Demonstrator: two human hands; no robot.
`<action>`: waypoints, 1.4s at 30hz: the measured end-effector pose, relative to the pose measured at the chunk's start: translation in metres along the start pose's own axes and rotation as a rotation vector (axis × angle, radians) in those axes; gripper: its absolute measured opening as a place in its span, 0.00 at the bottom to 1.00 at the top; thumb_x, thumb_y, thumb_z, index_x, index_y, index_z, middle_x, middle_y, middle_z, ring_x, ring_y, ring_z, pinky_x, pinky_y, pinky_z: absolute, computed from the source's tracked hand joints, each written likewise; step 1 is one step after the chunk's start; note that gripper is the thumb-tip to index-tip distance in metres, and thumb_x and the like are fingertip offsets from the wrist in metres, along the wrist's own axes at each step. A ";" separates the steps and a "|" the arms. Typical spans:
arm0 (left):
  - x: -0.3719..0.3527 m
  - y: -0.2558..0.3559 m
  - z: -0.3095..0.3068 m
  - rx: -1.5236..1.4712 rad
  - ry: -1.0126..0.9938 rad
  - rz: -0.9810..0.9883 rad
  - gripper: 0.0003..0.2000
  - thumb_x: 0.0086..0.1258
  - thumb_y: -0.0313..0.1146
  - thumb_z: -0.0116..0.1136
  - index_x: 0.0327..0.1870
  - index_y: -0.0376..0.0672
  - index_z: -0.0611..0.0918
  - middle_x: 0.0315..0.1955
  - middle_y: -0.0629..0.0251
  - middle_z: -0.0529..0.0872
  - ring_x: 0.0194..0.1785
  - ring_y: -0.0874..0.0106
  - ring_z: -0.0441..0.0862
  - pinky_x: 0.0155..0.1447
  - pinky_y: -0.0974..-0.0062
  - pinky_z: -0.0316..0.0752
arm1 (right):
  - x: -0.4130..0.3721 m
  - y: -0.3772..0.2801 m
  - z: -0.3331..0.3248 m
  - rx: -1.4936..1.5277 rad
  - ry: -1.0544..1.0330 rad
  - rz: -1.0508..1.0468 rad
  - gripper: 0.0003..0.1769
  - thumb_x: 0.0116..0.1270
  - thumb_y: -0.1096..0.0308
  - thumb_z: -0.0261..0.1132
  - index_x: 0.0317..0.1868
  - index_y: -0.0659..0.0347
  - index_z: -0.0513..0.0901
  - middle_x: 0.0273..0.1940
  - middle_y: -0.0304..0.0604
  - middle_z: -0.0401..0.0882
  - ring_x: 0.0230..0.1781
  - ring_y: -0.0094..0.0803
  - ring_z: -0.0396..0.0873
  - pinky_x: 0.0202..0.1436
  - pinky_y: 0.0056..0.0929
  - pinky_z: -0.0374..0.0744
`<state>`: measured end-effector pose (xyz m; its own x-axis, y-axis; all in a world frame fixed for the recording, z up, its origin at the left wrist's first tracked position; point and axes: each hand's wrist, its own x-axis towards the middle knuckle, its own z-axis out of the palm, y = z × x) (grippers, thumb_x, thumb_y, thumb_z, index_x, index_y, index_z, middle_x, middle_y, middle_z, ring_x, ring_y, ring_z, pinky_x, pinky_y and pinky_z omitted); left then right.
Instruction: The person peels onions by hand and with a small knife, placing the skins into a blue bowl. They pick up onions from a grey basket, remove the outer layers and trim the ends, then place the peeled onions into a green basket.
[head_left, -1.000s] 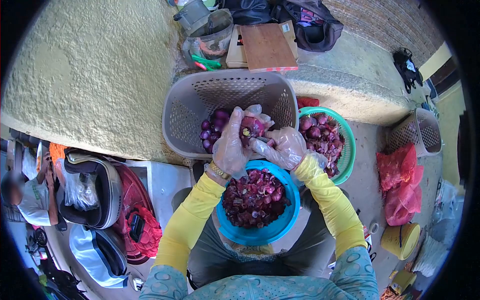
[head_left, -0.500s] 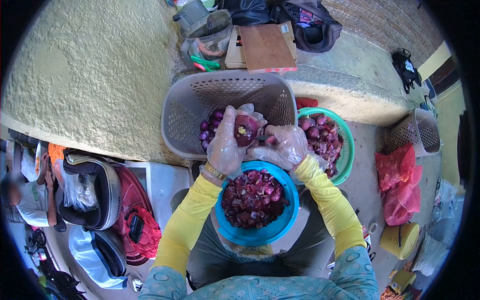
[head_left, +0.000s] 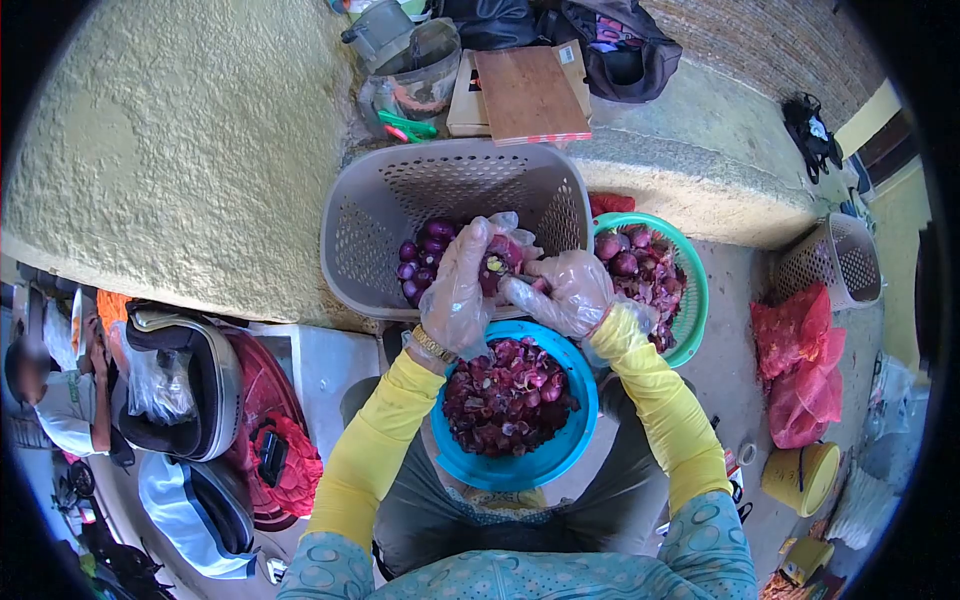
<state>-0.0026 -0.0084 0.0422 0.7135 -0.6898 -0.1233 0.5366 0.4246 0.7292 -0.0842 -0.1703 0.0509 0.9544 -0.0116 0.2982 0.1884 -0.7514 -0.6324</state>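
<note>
In the head view, my left hand [head_left: 455,292], in a clear plastic glove, is closed round a red onion [head_left: 498,258] whose pale cut end faces my right hand. My gloved right hand [head_left: 575,292] grips what looks like a small knife [head_left: 520,278], its dark blade against the onion; the fingers partly cover it. Both hands are over the front rim of a grey perforated basket [head_left: 352,240] with several peeled purple onions [head_left: 432,242] inside. Below them, between my knees, a blue basin [head_left: 591,405] holds onion skins [head_left: 505,400].
A green basket [head_left: 697,305] with unpeeled onions and skins stands at the right. Farther right are red mesh sacks [head_left: 800,370], a yellow bucket [head_left: 805,480] and another grey basket [head_left: 855,265]. A wooden board [head_left: 530,95] lies behind the basket. Another person [head_left: 70,400] sits far left.
The onion has turned and tilted in my left hand, its cut end showing smaller now. My right hand has shifted slightly left, its fingers closer to the onion.
</note>
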 end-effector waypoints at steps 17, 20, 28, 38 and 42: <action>-0.004 0.004 -0.011 0.062 -0.227 0.231 0.22 0.86 0.45 0.48 0.68 0.35 0.73 0.64 0.51 0.79 0.69 0.56 0.78 0.75 0.58 0.74 | -0.003 -0.006 0.004 -0.049 0.102 0.105 0.35 0.54 0.33 0.78 0.45 0.57 0.89 0.25 0.47 0.86 0.26 0.48 0.87 0.31 0.43 0.82; -0.001 0.004 -0.014 0.042 -0.206 0.136 0.21 0.88 0.42 0.45 0.70 0.35 0.72 0.69 0.51 0.77 0.73 0.60 0.75 0.79 0.60 0.70 | -0.003 -0.006 0.004 -0.065 0.101 0.130 0.36 0.54 0.32 0.78 0.48 0.57 0.89 0.25 0.47 0.86 0.26 0.48 0.87 0.31 0.43 0.82; 0.004 0.013 -0.006 -0.286 -0.084 -0.078 0.18 0.85 0.42 0.50 0.62 0.36 0.76 0.68 0.48 0.77 0.73 0.54 0.74 0.78 0.53 0.69 | 0.000 -0.010 -0.004 -0.020 0.063 0.180 0.33 0.58 0.37 0.77 0.47 0.60 0.88 0.26 0.50 0.85 0.26 0.51 0.86 0.31 0.43 0.82; 0.006 0.001 -0.008 -0.286 -0.004 0.067 0.12 0.82 0.38 0.56 0.54 0.37 0.79 0.52 0.57 0.82 0.59 0.60 0.82 0.68 0.58 0.77 | -0.001 -0.009 0.006 -0.061 0.106 0.139 0.28 0.60 0.41 0.77 0.36 0.62 0.86 0.24 0.50 0.84 0.25 0.51 0.85 0.30 0.44 0.81; 0.004 0.001 -0.003 -0.208 0.018 0.110 0.12 0.82 0.38 0.56 0.53 0.38 0.79 0.49 0.59 0.82 0.58 0.62 0.81 0.69 0.58 0.76 | -0.002 -0.010 0.007 -0.051 0.110 0.148 0.29 0.60 0.41 0.77 0.35 0.62 0.85 0.23 0.51 0.83 0.23 0.52 0.84 0.29 0.45 0.80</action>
<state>0.0026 -0.0091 0.0405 0.7799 -0.6226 -0.0640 0.5349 0.6099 0.5847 -0.0861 -0.1583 0.0519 0.9395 -0.1944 0.2822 0.0330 -0.7683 -0.6392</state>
